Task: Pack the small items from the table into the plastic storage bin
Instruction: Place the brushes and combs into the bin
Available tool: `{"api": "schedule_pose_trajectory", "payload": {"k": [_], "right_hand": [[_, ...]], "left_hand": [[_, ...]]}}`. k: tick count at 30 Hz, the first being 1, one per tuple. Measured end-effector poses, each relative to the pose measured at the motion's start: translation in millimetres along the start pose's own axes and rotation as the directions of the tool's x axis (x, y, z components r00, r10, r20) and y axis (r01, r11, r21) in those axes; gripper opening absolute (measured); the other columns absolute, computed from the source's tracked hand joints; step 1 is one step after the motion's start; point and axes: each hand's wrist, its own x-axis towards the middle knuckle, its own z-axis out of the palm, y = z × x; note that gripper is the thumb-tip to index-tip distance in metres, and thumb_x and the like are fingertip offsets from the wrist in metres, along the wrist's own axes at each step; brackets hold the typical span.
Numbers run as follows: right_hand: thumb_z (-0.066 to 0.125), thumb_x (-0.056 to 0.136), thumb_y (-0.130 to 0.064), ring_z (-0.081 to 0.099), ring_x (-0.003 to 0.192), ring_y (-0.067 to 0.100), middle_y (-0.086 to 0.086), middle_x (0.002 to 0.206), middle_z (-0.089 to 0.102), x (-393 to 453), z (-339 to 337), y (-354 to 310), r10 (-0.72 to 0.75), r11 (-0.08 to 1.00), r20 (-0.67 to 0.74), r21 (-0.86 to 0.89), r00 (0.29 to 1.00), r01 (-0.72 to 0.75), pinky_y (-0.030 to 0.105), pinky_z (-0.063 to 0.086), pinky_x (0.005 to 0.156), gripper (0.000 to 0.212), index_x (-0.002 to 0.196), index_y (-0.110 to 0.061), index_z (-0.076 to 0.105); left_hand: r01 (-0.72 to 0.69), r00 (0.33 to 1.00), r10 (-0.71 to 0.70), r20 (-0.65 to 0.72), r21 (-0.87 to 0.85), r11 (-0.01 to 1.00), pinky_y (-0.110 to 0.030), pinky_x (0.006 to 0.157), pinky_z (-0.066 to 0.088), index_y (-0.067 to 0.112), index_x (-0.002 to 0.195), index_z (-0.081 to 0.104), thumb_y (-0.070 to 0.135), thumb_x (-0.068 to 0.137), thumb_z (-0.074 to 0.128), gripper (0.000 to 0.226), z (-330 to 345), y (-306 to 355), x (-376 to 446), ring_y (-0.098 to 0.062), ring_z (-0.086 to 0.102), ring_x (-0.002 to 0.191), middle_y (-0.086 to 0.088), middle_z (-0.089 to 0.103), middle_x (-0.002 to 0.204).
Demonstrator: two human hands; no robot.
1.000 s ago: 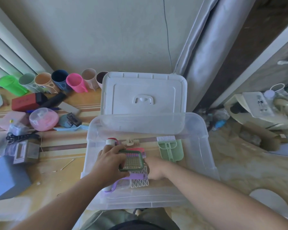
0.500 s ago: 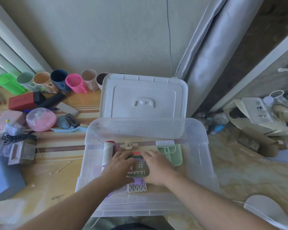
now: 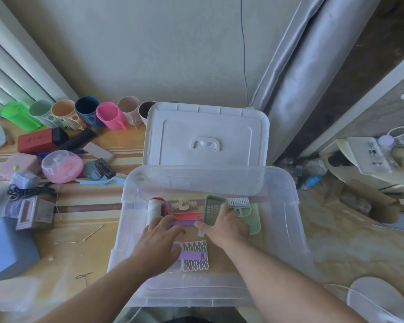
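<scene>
Both my hands are down inside the clear storage bin (image 3: 287, 206), settling pieces on its floor.

My left hand (image 3: 158, 241) lies with its fingers stretched flat over the purple strip (image 3: 184, 223), pressing rather than gripping; my right hand (image 3: 224, 226) rests with straight fingers on the dark green grid piece (image 3: 214, 207), which I judge I am nudging into place beside the light green brush-and-pan (image 3: 250, 214). Already in the bin: a lint roller (image 3: 154, 209), a cream hair clip (image 3: 184, 204), a red strip (image 3: 189, 216) and a white lattice piece (image 3: 195, 256). So the packing looks partly done. Left on the table (image 3: 84, 206) are the pink round case (image 3: 62, 166), the red box (image 3: 34, 140) and the row of cups (image 3: 85, 113), among other bits. The lid (image 3: 205, 134) stands open behind.
</scene>
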Motion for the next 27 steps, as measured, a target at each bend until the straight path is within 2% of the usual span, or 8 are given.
{"api": "schedule_pose_trajectory", "payload": {"k": [3, 6, 10, 13, 17, 19, 22, 27], "right_hand": [[0.052, 0.076, -0.093, 0.064, 0.115, 0.031, 0.012, 0.134, 0.055, -1, 6, -3, -0.024, 1.000, 0.018, -0.009, 1.000, 0.024, 0.039, 0.045, 0.071, 0.114, 0.152, -0.014, 0.023], [0.059, 0.085, -0.080, 0.066, 0.112, 0.031, 0.011, 0.132, 0.057, 2, 9, 5, -0.029, 0.999, 0.002, -0.021, 1.000, 0.029, 0.037, 0.044, 0.068, 0.094, 0.146, -0.014, 0.031], [0.068, 0.094, -0.039, 0.062, 0.111, 0.029, 0.005, 0.133, 0.048, 5, 10, 18, -0.082, 0.996, -0.004, -0.039, 0.997, 0.082, 0.039, 0.050, 0.071, 0.055, 0.138, -0.017, 0.042], [0.067, 0.092, -0.018, 0.058, 0.104, 0.029, 0.005, 0.126, 0.049, 8, 7, 31, -0.142, 0.985, -0.042, -0.104, 0.989, 0.137, 0.040, 0.053, 0.072, 0.037, 0.126, -0.017, 0.052], [0.061, 0.092, -0.012, 0.053, 0.104, 0.030, 0.007, 0.124, 0.046, 9, 4, 31, -0.275, 0.948, -0.026, -0.174, 0.961, 0.266, 0.040, 0.043, 0.072, 0.032, 0.121, -0.018, 0.052], [0.062, 0.093, -0.018, 0.050, 0.110, 0.029, 0.007, 0.131, 0.041, 7, 4, 25, -0.289, 0.949, 0.018, -0.130, 0.957, 0.289, 0.039, 0.042, 0.075, 0.034, 0.124, -0.019, 0.050], [0.070, 0.091, -0.034, 0.044, 0.127, 0.032, 0.009, 0.149, 0.029, 8, 5, 24, -0.285, 0.956, 0.037, -0.059, 0.958, 0.286, 0.042, 0.051, 0.086, 0.064, 0.144, -0.029, 0.035], [0.075, 0.081, -0.053, 0.025, 0.148, 0.023, -0.008, 0.160, 0.017, 1, -4, 34, -0.389, 0.892, -0.041, 0.235, 0.920, 0.387, 0.046, 0.041, 0.114, 0.102, 0.161, -0.037, 0.015]], "left_hand": [[-0.005, 1.000, 0.005, -0.007, -0.009, 1.000, -0.043, 0.108, 0.041, 0.042, 0.119, 0.059, 0.046, 0.089, 0.062, 0.030, 3, -3, -3, -0.023, 0.037, 0.134, 0.007, 0.046, 0.144], [-0.013, 1.000, 0.013, -0.005, -0.014, 1.000, -0.043, 0.110, 0.039, 0.042, 0.121, 0.058, 0.048, 0.090, 0.061, 0.031, 1, -3, -3, -0.023, 0.035, 0.136, 0.008, 0.044, 0.146], [-0.031, 1.000, 0.031, -0.005, -0.009, 0.999, -0.043, 0.111, 0.038, 0.041, 0.121, 0.058, 0.047, 0.090, 0.062, 0.032, -3, -3, -1, -0.023, 0.035, 0.136, 0.008, 0.045, 0.146], [-0.033, 0.999, 0.033, -0.006, -0.003, 0.999, -0.043, 0.109, 0.040, 0.042, 0.121, 0.059, 0.048, 0.088, 0.063, 0.033, -4, -4, 0, -0.024, 0.036, 0.135, 0.008, 0.046, 0.145], [-0.035, 0.999, 0.035, 0.014, -0.009, 0.999, -0.043, 0.113, 0.038, 0.043, 0.123, 0.058, 0.048, 0.090, 0.062, 0.034, -7, -4, 3, -0.023, 0.032, 0.137, 0.008, 0.043, 0.147], [-0.036, 0.999, 0.036, 0.037, 0.014, 0.999, -0.040, 0.113, 0.035, 0.043, 0.125, 0.056, 0.049, 0.091, 0.059, 0.035, -7, -2, 4, -0.022, 0.030, 0.139, 0.010, 0.041, 0.148], [-0.045, 0.998, 0.043, 0.048, 0.041, 0.998, -0.042, 0.109, 0.040, 0.041, 0.125, 0.057, 0.047, 0.084, 0.065, 0.042, -9, -2, 9, -0.025, 0.037, 0.135, 0.006, 0.045, 0.146], [-0.026, 0.999, 0.026, -0.026, 0.017, 1.000, -0.043, 0.102, 0.047, 0.036, 0.143, 0.041, 0.046, 0.072, 0.073, 0.079, -14, 0, 21, -0.029, 0.048, 0.125, 0.002, 0.049, 0.140]]}}
